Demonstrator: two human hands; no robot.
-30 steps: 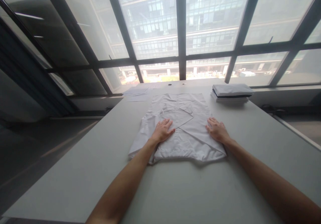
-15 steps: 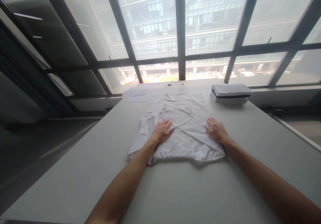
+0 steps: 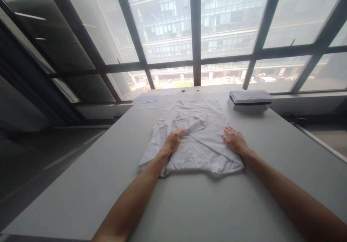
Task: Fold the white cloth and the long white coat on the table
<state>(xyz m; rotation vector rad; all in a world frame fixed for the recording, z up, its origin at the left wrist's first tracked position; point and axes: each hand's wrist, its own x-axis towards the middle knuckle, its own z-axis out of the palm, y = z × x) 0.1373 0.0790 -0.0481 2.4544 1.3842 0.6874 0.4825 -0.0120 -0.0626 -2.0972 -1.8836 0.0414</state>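
A white shirt [image 3: 200,149] lies on the table with its sleeves folded inward across the body and creases running over it. My left hand [image 3: 173,140] is closed on the edge of one folded sleeve, left of the shirt's middle, and the sleeve's end [image 3: 197,122] is bunched and slightly lifted to the right of the fingers. At the shirt's right side, my right hand [image 3: 234,140] rests flat with its fingers spread on the cloth. The part of the sleeve inside my left hand is hidden.
A stack of folded white cloths [image 3: 251,100] with a dark layer in it stands at the table's back right. Several thin white sheets [image 3: 146,100] lie at the back left. The white table [image 3: 184,206] reaches to tall windows [image 3: 168,21].
My left hand has gone from lying spread on the shirt to gripping the sleeve's edge, and the sleeve has creased and shifted. My right hand stays in place.
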